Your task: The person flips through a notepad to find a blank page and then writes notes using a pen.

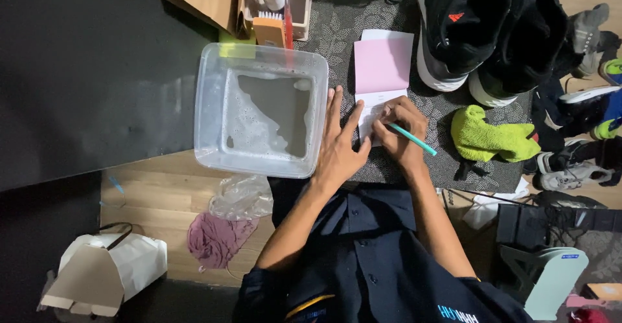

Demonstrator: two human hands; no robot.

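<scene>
My right hand point(400, 135) grips a teal pen point(414, 140) with its tip on the white lower page of a small notepad point(382, 64) whose pink cover is flipped up. My left hand point(338, 147) lies flat with fingers spread, pressing the notepad's left edge, right beside a clear plastic tub point(214, 103) of soapy water. The pad lies on a patterned dark mat point(340, 25).
A pair of black sneakers point(479, 25) stands at the back right, a lime green cloth point(486, 135) beside them. A pink rag point(217, 235) and crumpled plastic point(243, 196) lie on the wood floor. A white paper bag point(103, 271) sits bottom left, a box of brushes point(275, 5) behind the tub.
</scene>
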